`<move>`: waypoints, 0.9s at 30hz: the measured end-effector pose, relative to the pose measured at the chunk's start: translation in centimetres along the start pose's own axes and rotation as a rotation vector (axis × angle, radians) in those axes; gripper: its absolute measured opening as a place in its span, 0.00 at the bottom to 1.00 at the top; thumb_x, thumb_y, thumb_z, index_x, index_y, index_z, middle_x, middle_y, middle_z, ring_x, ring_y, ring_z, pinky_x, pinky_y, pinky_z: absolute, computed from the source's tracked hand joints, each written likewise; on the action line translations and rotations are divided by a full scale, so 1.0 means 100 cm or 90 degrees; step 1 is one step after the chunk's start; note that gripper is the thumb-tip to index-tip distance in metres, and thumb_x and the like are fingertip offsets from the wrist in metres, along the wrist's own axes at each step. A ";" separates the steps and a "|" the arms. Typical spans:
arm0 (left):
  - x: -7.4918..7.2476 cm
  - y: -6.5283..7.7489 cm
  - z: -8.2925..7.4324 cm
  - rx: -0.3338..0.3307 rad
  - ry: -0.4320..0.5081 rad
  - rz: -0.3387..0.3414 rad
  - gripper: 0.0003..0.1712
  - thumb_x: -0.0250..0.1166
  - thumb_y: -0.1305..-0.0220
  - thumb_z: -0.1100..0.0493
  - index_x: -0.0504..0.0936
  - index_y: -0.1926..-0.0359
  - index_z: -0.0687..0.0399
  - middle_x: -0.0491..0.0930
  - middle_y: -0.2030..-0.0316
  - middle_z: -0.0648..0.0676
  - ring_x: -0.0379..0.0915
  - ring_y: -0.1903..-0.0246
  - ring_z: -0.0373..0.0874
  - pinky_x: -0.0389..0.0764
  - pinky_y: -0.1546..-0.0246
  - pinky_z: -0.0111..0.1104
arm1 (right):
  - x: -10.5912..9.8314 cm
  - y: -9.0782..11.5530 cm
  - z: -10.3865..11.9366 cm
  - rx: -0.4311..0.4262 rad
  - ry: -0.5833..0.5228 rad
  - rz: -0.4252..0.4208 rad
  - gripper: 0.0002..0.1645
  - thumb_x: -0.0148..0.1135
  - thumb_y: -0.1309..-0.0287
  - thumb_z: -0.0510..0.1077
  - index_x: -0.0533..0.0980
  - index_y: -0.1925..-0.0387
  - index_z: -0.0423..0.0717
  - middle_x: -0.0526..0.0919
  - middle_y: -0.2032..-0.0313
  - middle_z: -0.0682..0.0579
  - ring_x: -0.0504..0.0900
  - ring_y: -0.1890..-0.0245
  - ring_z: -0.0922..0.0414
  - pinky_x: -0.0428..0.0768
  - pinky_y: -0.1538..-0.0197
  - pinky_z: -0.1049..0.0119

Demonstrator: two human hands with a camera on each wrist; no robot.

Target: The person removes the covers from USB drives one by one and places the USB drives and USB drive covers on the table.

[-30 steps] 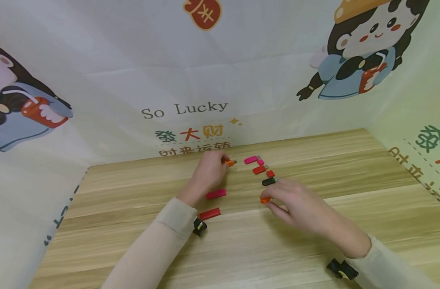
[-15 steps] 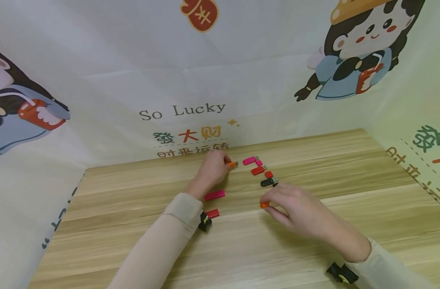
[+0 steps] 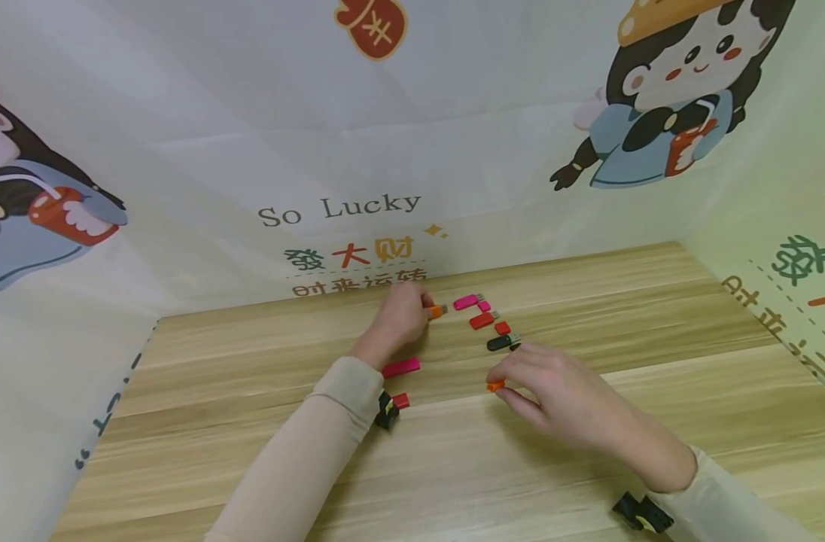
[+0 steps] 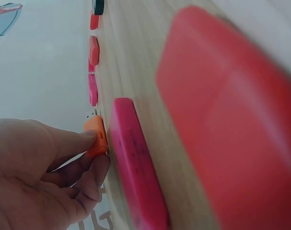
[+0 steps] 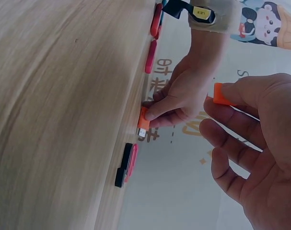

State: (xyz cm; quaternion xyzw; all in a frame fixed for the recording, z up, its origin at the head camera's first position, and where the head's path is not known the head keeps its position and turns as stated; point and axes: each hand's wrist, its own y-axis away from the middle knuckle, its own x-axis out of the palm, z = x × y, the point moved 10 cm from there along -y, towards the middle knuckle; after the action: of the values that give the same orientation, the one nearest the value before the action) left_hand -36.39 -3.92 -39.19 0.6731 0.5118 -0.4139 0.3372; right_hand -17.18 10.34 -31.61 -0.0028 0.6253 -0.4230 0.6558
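Observation:
In the head view my left hand (image 3: 400,316) holds an orange USB flash drive (image 3: 436,310) low at the back of the table, its metal plug pointing right. The left wrist view shows thumb and fingers pinching this drive (image 4: 95,136) near the wood. My right hand (image 3: 555,380) pinches a small orange cap (image 3: 496,386) between thumb and fingertips, above the table; in the right wrist view the cap (image 5: 223,94) sits at the fingertips, other fingers loosely bent. A black flash drive (image 3: 500,343) lies just beyond my right hand, its black cap (image 3: 516,346) partly hidden.
A pink flash drive (image 3: 466,302) with its pink cap (image 3: 484,306) and a red flash drive (image 3: 482,321) with its red cap (image 3: 502,328) lie in the row behind. Near my left forearm lie a pink stick (image 3: 402,367) and a partly covered red stick (image 3: 400,400).
My left hand has shifted slightly right with the orange flash drive, its cuff now covering more of the red stick. My right hand has drawn the orange cap slightly nearer. The view has shifted a little.

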 end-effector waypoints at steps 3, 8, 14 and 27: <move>0.000 0.000 0.001 -0.004 -0.008 0.005 0.08 0.62 0.32 0.64 0.87 0.57 0.56 0.82 0.57 0.53 0.75 0.56 0.45 0.77 0.52 0.34 | 0.000 0.000 0.000 0.003 -0.001 0.003 0.07 0.67 0.41 0.41 0.82 0.59 0.51 0.83 0.60 0.62 0.81 0.57 0.64 0.72 0.38 0.55; 0.000 -0.001 0.001 -0.003 -0.017 0.010 0.10 0.60 0.33 0.65 0.87 0.55 0.56 0.83 0.56 0.53 0.76 0.55 0.46 0.77 0.50 0.35 | 0.001 -0.001 0.000 0.007 -0.001 0.008 0.07 0.67 0.40 0.42 0.82 0.59 0.51 0.83 0.60 0.63 0.81 0.57 0.64 0.72 0.38 0.56; 0.003 -0.001 0.001 0.004 -0.022 0.027 0.13 0.57 0.31 0.66 0.86 0.51 0.59 0.83 0.53 0.55 0.77 0.52 0.47 0.77 0.49 0.35 | 0.002 -0.001 -0.001 0.014 0.003 0.017 0.07 0.67 0.40 0.42 0.83 0.59 0.51 0.83 0.60 0.63 0.81 0.56 0.64 0.72 0.38 0.57; 0.004 -0.001 0.000 0.006 -0.014 0.030 0.15 0.56 0.26 0.60 0.85 0.48 0.60 0.82 0.49 0.56 0.74 0.45 0.49 0.75 0.45 0.36 | 0.003 -0.002 -0.003 0.023 0.006 0.026 0.07 0.68 0.41 0.42 0.83 0.59 0.52 0.83 0.60 0.63 0.81 0.57 0.65 0.74 0.40 0.58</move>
State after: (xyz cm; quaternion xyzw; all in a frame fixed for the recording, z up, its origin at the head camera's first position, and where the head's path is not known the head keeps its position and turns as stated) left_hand -36.43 -3.74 -39.55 0.6819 0.4900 -0.4156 0.3496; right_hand -17.55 10.21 -31.82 0.0238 0.6204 -0.4208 0.6614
